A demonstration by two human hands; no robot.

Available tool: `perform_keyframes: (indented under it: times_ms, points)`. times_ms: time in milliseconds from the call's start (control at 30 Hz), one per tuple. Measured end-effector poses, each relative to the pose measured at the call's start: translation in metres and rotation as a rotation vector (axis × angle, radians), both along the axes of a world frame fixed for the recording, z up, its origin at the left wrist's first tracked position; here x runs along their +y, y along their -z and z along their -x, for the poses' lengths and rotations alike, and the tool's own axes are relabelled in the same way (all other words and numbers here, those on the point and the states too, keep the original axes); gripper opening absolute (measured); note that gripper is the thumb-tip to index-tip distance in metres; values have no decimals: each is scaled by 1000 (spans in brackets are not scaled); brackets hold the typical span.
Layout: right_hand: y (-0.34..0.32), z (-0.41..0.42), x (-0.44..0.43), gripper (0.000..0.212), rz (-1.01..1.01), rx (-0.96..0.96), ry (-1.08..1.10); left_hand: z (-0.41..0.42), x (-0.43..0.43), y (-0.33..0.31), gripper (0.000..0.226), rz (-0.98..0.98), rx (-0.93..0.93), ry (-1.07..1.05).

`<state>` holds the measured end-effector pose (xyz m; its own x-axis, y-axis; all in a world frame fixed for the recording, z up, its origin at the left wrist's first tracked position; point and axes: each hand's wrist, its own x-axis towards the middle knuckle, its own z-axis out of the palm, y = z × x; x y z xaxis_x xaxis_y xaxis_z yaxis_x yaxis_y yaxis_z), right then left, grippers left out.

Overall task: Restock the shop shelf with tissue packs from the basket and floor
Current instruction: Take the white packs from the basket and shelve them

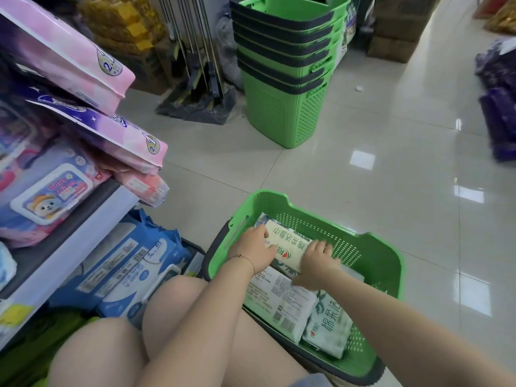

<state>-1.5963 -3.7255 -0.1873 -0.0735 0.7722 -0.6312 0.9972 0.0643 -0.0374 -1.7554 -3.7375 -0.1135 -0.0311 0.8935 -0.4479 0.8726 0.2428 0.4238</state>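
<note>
Basket on floor right of shelf, tissue packs inside, perhaps stacked

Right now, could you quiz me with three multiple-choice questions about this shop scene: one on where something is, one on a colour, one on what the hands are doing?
1. Where is the cream tissue pack with green printed characters?
A. On the shelf
B. In the green perforated plastic basket on the floor
C. On the floor tiles

2. What colour is the tall stack of plastic baskets further back?
A. Green with dark rims
B. Red
C. White

3. What are the left hand and right hand doing?
A. Resting on the knees
B. Holding a broom
C. Both are on the cream pack, one at each end

Answers: 1 B, the pack lies on other packs inside the basket. 2 A, green walls and dark bands show. 3 C, fingers touch both ends of the pack.
</note>
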Motion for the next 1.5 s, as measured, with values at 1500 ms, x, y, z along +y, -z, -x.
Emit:
perform_keyframes:
  times_ms: [1500]
  points:
    - [-344,68,26,72,-250,1060,-317,143,-96,-232,88,-827,-729,-372]
